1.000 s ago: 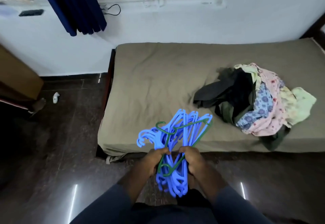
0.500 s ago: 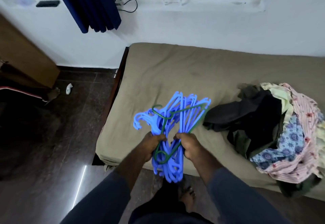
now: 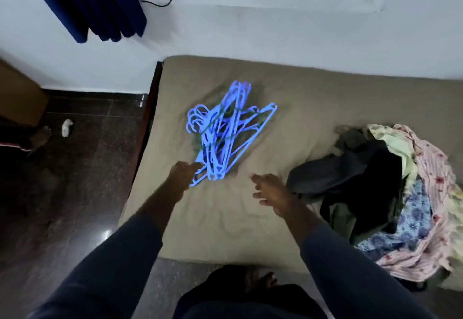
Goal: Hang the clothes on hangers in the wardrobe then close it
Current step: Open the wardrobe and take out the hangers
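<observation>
A bundle of several blue plastic hangers (image 3: 225, 133), with a green one tangled in, lies on the olive-brown bed (image 3: 313, 98) near its left side. My left hand (image 3: 181, 174) is at the bundle's near end with its fingertips touching the lowest hangers. My right hand (image 3: 271, 191) hovers over the sheet a little to the right, fingers spread and holding nothing. A heap of clothes (image 3: 390, 193), dark pieces on the left and floral and pink ones on the right, sits on the bed's right part. No wardrobe is in sight.
A dark blue curtain (image 3: 92, 3) hangs at the upper left under a window. Dark tiled floor (image 3: 75, 193) runs left of the bed, with a small white object (image 3: 67, 127) on it and a brown piece of furniture (image 3: 17, 96) at the left edge.
Both hands held the hanger bundle above the bed's edge before. Now the bundle lies on the bed, my right hand has let go, and my left hand only touches its near end.
</observation>
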A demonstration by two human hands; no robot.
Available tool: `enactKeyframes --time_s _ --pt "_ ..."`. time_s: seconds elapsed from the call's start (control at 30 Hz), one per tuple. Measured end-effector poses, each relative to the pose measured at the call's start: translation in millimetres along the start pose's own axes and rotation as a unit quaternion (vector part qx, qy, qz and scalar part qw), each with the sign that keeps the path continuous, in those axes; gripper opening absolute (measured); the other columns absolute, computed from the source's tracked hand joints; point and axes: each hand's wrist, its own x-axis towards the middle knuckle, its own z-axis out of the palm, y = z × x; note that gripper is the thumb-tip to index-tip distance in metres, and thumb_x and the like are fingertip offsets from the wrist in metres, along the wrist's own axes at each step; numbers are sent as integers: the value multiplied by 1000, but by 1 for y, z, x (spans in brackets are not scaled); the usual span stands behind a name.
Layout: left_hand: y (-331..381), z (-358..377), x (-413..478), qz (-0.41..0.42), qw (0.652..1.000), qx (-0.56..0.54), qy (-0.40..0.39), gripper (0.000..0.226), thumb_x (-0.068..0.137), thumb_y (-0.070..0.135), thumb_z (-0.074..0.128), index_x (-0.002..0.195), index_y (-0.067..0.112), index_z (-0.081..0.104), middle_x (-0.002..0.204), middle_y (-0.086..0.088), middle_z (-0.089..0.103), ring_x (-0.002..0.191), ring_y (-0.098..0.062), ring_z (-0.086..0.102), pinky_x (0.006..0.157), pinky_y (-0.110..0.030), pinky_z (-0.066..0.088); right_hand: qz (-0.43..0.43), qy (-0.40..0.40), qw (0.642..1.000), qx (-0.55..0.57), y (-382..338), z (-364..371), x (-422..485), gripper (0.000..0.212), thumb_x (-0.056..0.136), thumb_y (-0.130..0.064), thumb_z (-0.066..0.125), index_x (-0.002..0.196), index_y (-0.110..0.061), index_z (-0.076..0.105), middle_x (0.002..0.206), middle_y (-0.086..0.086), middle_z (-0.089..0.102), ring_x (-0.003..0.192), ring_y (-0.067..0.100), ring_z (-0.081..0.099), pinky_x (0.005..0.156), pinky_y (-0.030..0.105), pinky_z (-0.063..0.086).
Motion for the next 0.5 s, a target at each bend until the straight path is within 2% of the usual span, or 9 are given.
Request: enactKeyframes --time_s 0.07,0.1,0.13,0.2,0.23,0.27,0.3,0.4,0.5 --pt "-5 27 -5 -10 1000 2 -1 29 87 37 69 95 11 58 83 -15 55 69 -23 52 72 -36 47 30 -11 999 -4 16 -10 -5 28 94 -43 63 95 -16 55 88 3 57 76 20 61 68 30 40" --pt "-8 44 -8 -11 1000 1 -4 36 83 38 73 97 7 59 78 -18 54 68 -24 54 71 -35 47 39 -14 999 -2 23 -16 -7 26 95 -42 63 91 -17 56 88 4 57 78 21 61 71 31 41" --pt "-10 59 -11 -14 1000 5 -11 52 77 40 75 108 2 60 78 -19 56 70 -25 56 71 -34 49 46 -17 999 4 29 -22 -7 26 95 -42 62 89 -18 56 88 4 57 79 21 61 71 31 41" --pt "-10 90 -18 -13 999 19 -36 79 64 47 75 126 4 54 93 -15 62 83 -26 62 82 -41 53 52 -19 998 16 39 -36 -6 25 95 -41 62 86 -19 55 88 4 57 79 21 60 71 31 42" --pt "-13 104 -18 -9 998 41 -45 81 62 50 73 128 8 53 110 -15 64 98 -28 63 92 -42 50 50 -16 998 17 41 -42 -5 25 95 -41 62 87 -18 56 88 3 58 79 20 61 72 31 43" --pt "-11 117 -22 -9 996 67 -58 78 65 51 74 128 11 53 123 -14 62 111 -29 61 99 -41 48 49 -11 999 19 43 -50 -5 25 95 -42 62 89 -18 58 90 2 60 79 19 63 72 32 45" --pt "-7 131 -27 -1 994 87 -65 71 71 48 75 129 12 54 128 -11 59 116 -27 58 101 -37 47 47 -7 999 22 45 -58 -3 25 94 -43 62 92 -19 60 91 2 61 78 18 64 73 32 46" --pt "0 171 -36 14 990 117 -75 52 84 40 72 125 13 56 125 -5 57 109 -20 57 94 -29 46 41 1 999 30 50 -88 2 29 93 -43 64 106 -17 63 95 1 64 78 17 67 75 32 49" --pt "8 211 -45 27 986 142 -80 50 85 42 71 124 14 58 130 -2 50 119 -20 53 99 -31 44 32 -3 999 22 56 -128 6 31 92 -40 64 111 -16 64 103 2 66 82 18 68 76 32 50"
